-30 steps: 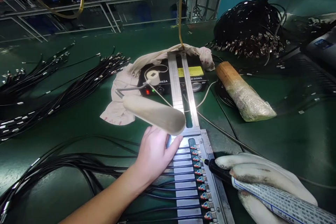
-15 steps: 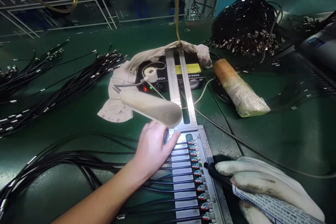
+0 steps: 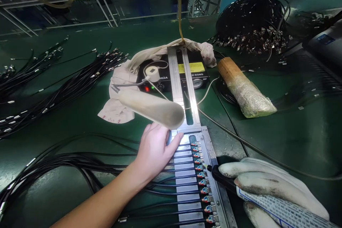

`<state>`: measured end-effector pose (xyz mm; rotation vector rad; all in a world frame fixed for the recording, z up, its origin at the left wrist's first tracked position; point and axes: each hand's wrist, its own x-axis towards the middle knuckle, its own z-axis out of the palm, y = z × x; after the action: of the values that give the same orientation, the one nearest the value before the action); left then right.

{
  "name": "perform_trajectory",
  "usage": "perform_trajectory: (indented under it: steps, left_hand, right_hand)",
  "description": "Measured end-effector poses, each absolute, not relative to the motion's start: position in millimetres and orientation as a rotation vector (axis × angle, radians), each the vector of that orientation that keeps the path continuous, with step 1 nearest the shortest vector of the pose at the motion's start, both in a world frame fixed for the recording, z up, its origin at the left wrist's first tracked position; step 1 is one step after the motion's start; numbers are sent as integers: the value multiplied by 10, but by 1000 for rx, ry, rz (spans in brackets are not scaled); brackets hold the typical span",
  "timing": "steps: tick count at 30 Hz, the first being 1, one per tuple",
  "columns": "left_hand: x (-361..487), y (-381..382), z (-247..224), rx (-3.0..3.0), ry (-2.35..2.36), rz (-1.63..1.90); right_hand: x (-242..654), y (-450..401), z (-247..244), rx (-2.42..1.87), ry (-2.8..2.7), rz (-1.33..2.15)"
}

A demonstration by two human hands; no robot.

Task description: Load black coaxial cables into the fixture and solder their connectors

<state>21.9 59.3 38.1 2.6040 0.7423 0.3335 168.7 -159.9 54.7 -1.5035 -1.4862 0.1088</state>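
My bare left hand [image 3: 156,148] grips the far end of a metal cable fixture [image 3: 211,149], its thumb laid on top and its other fingers partly hidden. Across the fixture runs a row of black cables [image 3: 187,185] with small connectors [image 3: 203,182] showing coloured wires. A white glove covers my right hand [image 3: 278,181], which is closed around a dispensing syringe [image 3: 267,199] with a printed label and black front. The syringe's thin tip is at one connector in the upper half of the row; whether it touches cannot be made out. A white lamp head [image 3: 152,108] hangs just above my left hand.
Behind the fixture, a black control box [image 3: 196,78] lies under a metal slide [image 3: 175,74] and a cloth [image 3: 120,74]. A plastic-wrapped roll [image 3: 245,89] lies to the right. Cable bundles [image 3: 88,78] spread at left; a cable heap [image 3: 251,21] sits at far right.
The view has shifted very slightly. Both hands keep their grips, and the syringe tip stays close to the same part of the connector row.
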Motion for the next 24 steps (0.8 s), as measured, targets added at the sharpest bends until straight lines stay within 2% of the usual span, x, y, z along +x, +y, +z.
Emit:
perform_trajectory:
  steps: [24]
  left_hand:
    - [218,600,373,2616,754,331]
  right_hand:
    - [1671,-1588,582,-1513,-1440,126]
